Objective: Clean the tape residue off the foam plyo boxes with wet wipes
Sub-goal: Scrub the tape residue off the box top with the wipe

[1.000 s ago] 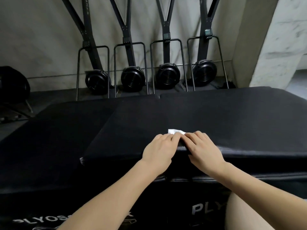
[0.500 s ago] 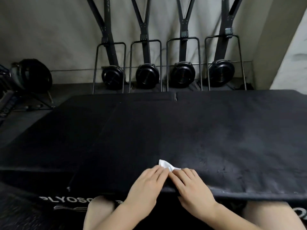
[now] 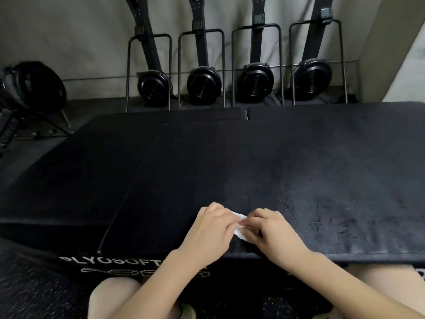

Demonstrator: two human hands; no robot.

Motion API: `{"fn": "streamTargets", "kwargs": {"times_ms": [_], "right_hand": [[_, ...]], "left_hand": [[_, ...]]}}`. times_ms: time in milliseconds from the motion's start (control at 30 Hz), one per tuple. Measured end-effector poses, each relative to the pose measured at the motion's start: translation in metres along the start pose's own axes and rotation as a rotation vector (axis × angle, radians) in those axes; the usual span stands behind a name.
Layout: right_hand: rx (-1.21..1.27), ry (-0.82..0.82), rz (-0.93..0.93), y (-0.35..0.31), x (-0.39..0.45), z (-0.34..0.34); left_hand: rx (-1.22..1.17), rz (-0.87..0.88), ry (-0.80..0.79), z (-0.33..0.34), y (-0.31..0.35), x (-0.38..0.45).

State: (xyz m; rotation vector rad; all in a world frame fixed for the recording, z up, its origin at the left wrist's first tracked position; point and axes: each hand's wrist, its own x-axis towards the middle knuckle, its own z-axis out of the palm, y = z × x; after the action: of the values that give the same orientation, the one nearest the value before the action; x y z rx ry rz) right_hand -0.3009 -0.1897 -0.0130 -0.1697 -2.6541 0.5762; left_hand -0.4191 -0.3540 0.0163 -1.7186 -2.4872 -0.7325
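Fingers of the left hand (image 3: 212,223) are being curled onto the small white wet wipe (image 3: 239,227). It is being pinched from the other side by the right hand (image 3: 269,231), on the near edge of the black foam plyo box (image 3: 299,169), between both hands.

Matt black foam box (image 3: 299,157) with a rough, flecked top; soft white wipe (image 3: 240,236); dull metal frames (image 3: 224,65) behind

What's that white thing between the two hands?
A wet wipe, bunched up small. The left hand and the right hand both pinch it at the near edge of the black foam plyo box, in the head view.
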Motion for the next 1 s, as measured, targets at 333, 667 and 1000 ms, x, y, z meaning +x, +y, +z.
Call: {"fn": "streamTargets", "kwargs": {"times_ms": [333,667,1000], "right_hand": [[0.075,-0.119,-0.020,-0.001,0.007,-0.004],[-0.079,0.061,-0.056,0.002,0.013,0.013],[-0.083,0.012,0.050,0.025,0.074,0.010]], "left_hand": [[0.165,-0.005,-0.091,0.001,-0.003,-0.006],[0.237,-0.010,-0.001,0.018,-0.005,0.007],[0.343,-0.124,-0.126,0.006,-0.016,0.072]]}}
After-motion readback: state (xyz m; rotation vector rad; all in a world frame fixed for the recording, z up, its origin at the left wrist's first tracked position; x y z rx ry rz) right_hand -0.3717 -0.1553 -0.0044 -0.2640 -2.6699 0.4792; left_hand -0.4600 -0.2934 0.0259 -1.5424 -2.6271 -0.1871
